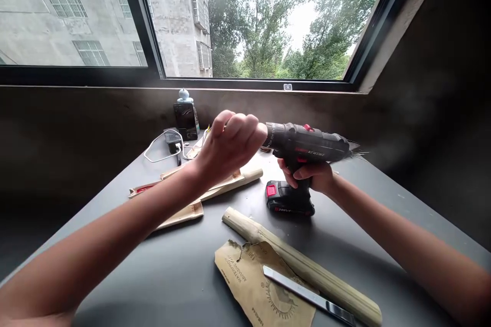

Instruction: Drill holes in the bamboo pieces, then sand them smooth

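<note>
My right hand is wrapped round the handle of a black and red cordless drill, which lies level with its front end pointing left. My left hand is closed round the drill's front end, so the chuck is hidden. The drill's battery hangs just over the grey table. Nearer to me lies a pale bamboo length, slanting down to the right. Torn brown sandpaper lies beside it, partly over it, and a silver cutter rests on the sandpaper.
Split bamboo pieces lie on the grey table behind my left forearm. At the back left stand a dark phone and a black charger with a white cable. A window runs behind the table.
</note>
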Available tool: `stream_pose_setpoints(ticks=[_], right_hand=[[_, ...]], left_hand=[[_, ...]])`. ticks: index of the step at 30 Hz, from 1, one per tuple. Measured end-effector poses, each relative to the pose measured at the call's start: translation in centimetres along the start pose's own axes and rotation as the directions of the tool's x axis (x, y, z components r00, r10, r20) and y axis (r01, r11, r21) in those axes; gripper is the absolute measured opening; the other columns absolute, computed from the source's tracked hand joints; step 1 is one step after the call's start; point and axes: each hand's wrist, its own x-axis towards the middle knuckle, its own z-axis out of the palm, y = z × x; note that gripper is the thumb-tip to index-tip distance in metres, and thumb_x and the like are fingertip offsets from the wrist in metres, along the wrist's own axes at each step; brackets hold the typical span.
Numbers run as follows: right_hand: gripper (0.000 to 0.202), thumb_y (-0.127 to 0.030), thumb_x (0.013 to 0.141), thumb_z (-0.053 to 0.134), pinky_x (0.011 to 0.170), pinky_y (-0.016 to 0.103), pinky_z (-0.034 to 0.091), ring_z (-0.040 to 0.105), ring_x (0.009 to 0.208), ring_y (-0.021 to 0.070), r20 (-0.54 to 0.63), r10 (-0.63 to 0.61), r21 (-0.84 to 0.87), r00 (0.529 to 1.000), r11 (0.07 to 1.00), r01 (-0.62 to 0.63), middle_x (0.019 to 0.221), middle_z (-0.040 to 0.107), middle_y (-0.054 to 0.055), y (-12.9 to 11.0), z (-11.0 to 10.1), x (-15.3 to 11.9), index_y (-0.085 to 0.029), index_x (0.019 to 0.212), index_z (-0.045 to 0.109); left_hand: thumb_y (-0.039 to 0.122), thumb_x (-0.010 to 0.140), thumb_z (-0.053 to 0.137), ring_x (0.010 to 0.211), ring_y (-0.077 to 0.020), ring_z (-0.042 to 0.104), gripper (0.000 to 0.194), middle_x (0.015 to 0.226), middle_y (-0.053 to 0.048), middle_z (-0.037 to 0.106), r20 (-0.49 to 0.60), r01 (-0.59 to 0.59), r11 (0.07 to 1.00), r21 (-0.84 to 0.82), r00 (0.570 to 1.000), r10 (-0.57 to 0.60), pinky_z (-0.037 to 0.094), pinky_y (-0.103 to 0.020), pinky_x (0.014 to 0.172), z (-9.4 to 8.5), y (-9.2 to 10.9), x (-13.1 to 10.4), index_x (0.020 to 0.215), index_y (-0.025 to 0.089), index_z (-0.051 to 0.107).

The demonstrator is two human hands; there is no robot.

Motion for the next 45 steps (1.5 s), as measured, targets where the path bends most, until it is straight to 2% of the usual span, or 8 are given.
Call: stream_pose_setpoints(ticks=[3, 6, 10, 14, 22, 29, 35, 45], right_hand=[[0.043, -0.013, 0.058, 0.059, 0.046, 0.027, 0.039, 0.057, 0.047, 0.0127, -0.002, 0.008, -0.005, 1.000, 1.000, -0.008, 0.074, 0.065, 0.000, -0.2, 0.2, -0.2, -0.014, 0.101, 0.066], [0.049, -0.014, 0.059, 0.060, 0.048, 0.027, 0.041, 0.056, 0.050, 0.0132, 0.020, 0.033, -0.003, 0.999, 0.999, -0.033, 0.073, 0.065, 0.001, -0.4, 0.1, -0.2, -0.013, 0.108, 0.065], [0.042, -0.014, 0.058, 0.062, 0.048, 0.027, 0.043, 0.054, 0.050, 0.0125, 0.035, 0.043, 0.016, 0.998, 0.999, -0.044, 0.072, 0.063, 0.000, -0.2, 0.0, -0.1, -0.014, 0.100, 0.065], [0.039, -0.013, 0.056, 0.061, 0.046, 0.026, 0.041, 0.054, 0.050, 0.0121, 0.023, 0.011, 0.032, 1.000, 0.999, -0.012, 0.075, 0.061, 0.000, 0.1, 0.0, 0.0, -0.015, 0.095, 0.066], [0.050, -0.015, 0.060, 0.061, 0.051, 0.027, 0.040, 0.052, 0.051, 0.0124, 0.064, 0.056, 0.033, 0.996, 0.998, -0.058, 0.066, 0.058, -0.002, 0.1, -0.3, -0.3, -0.013, 0.109, 0.065], [0.059, -0.015, 0.060, 0.059, 0.052, 0.028, 0.038, 0.054, 0.052, 0.0136, 0.089, 0.056, 0.023, 0.995, 0.998, -0.058, 0.071, 0.066, 0.001, 0.2, -0.8, -0.4, -0.013, 0.120, 0.061], [0.050, -0.015, 0.061, 0.063, 0.051, 0.027, 0.038, 0.052, 0.051, 0.0127, 0.107, 0.066, 0.050, 0.992, 0.996, -0.072, 0.066, 0.062, -0.001, 0.1, -0.5, -0.3, -0.013, 0.111, 0.063], [0.038, -0.016, 0.060, 0.063, 0.049, 0.027, 0.039, 0.051, 0.049, 0.0127, 0.083, 0.026, 0.049, 0.996, 0.998, -0.030, 0.061, 0.058, -0.003, 0.1, -0.2, 0.0, -0.014, 0.098, 0.064]], left_hand=[[0.021, 0.091, 0.052, 0.116, -0.0325, 0.053, 0.039, 0.119, -0.018, 0.058, 0.066, 0.088, 0.994, -0.067, 0.994, -0.084, 0.038, -0.053, 0.104, -0.1, -0.5, 0.2, 0.128, 0.009, 0.049], [0.039, 0.088, 0.060, 0.133, -0.0378, 0.041, 0.065, 0.135, -0.022, 0.051, 0.258, 0.090, 0.972, -0.216, 0.966, -0.032, 0.022, -0.059, 0.114, -1.3, -1.9, 1.2, 0.141, 0.007, 0.041], [0.030, 0.094, 0.050, 0.121, -0.0283, 0.054, 0.038, 0.115, -0.014, 0.066, 0.434, 0.087, 0.949, -0.301, 0.899, 0.055, 0.016, -0.057, 0.117, -2.9, -3.2, 2.3, 0.126, 0.011, 0.057], [0.029, 0.096, 0.048, 0.109, -0.0271, 0.059, 0.024, 0.099, -0.009, 0.068, 0.322, 0.025, 0.970, -0.243, 0.945, 0.056, 0.016, -0.062, 0.116, -3.3, -3.1, 2.1, 0.108, 0.016, 0.064], [0.008, 0.090, 0.043, 0.112, -0.0287, 0.057, 0.028, 0.108, -0.010, 0.064, 0.121, -0.023, 0.998, -0.061, 0.992, 0.030, 0.032, -0.058, 0.111, -1.1, -1.0, 0.4, 0.111, 0.018, 0.058], [0.037, 0.093, 0.053, 0.132, -0.0334, 0.044, 0.053, 0.133, -0.019, 0.056, 0.245, 0.075, 0.957, -0.279, 0.969, -0.004, 0.017, -0.058, 0.117, -1.6, -2.0, 0.8, 0.137, 0.009, 0.045], [0.030, 0.097, 0.047, 0.112, -0.0260, 0.060, 0.029, 0.107, -0.010, 0.070, 0.303, 0.047, 0.941, -0.336, 0.951, 0.061, 0.014, -0.056, 0.117, -2.6, -3.2, 1.8, 0.116, 0.015, 0.062], [0.031, 0.098, 0.050, 0.114, -0.0265, 0.058, 0.025, 0.107, -0.009, 0.070, 0.278, 0.024, 0.950, -0.310, 0.958, 0.067, 0.014, -0.058, 0.117, -2.9, -3.2, 1.7, 0.115, 0.019, 0.064]])
